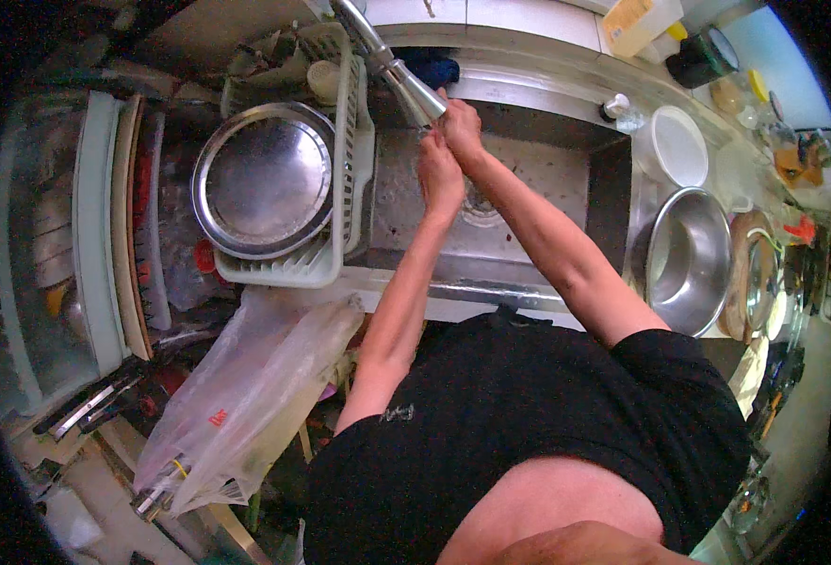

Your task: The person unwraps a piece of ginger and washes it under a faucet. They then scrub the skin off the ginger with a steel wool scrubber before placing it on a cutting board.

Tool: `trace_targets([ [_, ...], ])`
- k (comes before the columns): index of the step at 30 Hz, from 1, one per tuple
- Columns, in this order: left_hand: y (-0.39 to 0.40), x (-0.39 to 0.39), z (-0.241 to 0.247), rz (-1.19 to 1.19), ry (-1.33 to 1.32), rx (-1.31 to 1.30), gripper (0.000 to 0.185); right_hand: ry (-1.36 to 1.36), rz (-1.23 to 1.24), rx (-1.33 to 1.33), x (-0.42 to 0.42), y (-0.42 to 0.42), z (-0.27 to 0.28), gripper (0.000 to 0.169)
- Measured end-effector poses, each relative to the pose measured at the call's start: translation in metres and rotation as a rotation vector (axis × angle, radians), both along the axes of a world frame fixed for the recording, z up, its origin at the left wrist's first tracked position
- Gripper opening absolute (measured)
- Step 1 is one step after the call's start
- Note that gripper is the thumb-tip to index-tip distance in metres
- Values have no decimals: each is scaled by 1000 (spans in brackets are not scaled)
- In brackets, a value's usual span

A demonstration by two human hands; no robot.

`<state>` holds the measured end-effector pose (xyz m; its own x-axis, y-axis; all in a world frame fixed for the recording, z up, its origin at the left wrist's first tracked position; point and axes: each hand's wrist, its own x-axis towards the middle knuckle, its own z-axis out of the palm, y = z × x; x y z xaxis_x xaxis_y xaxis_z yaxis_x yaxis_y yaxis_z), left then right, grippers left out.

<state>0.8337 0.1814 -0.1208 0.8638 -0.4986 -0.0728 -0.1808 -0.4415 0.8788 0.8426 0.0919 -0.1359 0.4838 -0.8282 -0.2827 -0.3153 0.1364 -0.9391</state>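
Note:
Both bare hands are together at the outlet of a metal faucet (415, 92), above a stainless steel sink (543, 176). My right hand (462, 133) is right by the spout's end, its fingers bent. Just below and to the left, my left hand (441, 173) meets it, fingers curled towards the spout. The fingertips overlap, so whether anything is between them is hidden. Part of the sink's drain (482, 210) shows beneath the forearms. A dark blue cloth-like item (435, 70) lies on the sink's back ledge.
Left of the sink, a round steel tray (267, 176) leans in a white plastic dish rack (347, 155). A plastic bag (246, 402) hangs below. On the right are a white tub (678, 147), a steel basin (691, 265) and a pump bottle (619, 107).

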Motion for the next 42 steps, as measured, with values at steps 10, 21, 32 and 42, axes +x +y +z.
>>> trace_targets([
  [10,8,19,1,158,368,-201,52,-699,178,323,-43,49,18,75],
  [21,18,4,-10,134,317,-100,54,-474,-62,946,-16,-2,-4,26],
  [32,3,61,-20,183,624,-224,25,12,751,-1010,-68,-12,6,33],
  [42,-5,69,-22,-329,1386,-987,28,-111,684,1325,-66,2,6,24],
])
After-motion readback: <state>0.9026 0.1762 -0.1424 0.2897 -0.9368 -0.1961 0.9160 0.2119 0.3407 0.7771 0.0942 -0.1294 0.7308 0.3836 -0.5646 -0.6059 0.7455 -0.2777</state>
